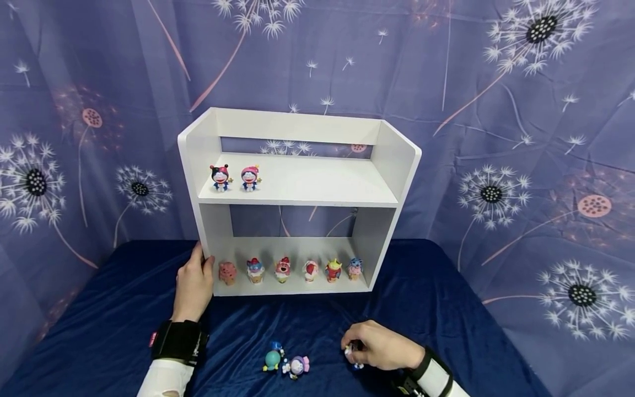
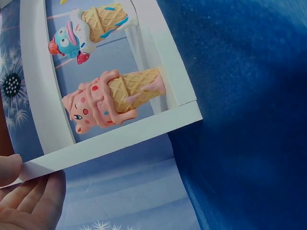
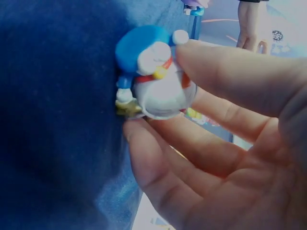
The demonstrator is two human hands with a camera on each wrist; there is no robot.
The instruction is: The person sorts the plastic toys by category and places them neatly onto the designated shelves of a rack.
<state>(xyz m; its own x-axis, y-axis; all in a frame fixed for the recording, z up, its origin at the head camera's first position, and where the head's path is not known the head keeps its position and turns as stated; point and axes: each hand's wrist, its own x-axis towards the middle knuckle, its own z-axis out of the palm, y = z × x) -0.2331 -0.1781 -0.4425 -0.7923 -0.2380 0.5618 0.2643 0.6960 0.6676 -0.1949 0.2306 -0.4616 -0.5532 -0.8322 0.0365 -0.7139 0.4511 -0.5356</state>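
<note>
My left hand (image 1: 193, 288) grips the lower left side panel of a white two-tier shelf (image 1: 297, 203); in the left wrist view the panel's edge lies between thumb and fingers. Just inside that panel is a pink ice-cream-cone figurine (image 2: 100, 103). To the right in front of the shelf, my right hand (image 1: 382, 344) pinches a small blue-and-white Doraemon figurine (image 3: 160, 79) between thumb and fingers, close above the blue cloth. Left of that hand, a teal round toy (image 1: 272, 360) and a purple-and-white figurine (image 1: 297, 366) lie on the cloth.
On the upper tier stand two Doraemon figurines (image 1: 220, 177) at the left. Several cone-shaped figurines (image 1: 283, 270) line the lower tier. Dark blue cloth (image 1: 124, 309) covers the table. Purple dandelion-print curtains (image 1: 317, 66) hang behind and at both sides.
</note>
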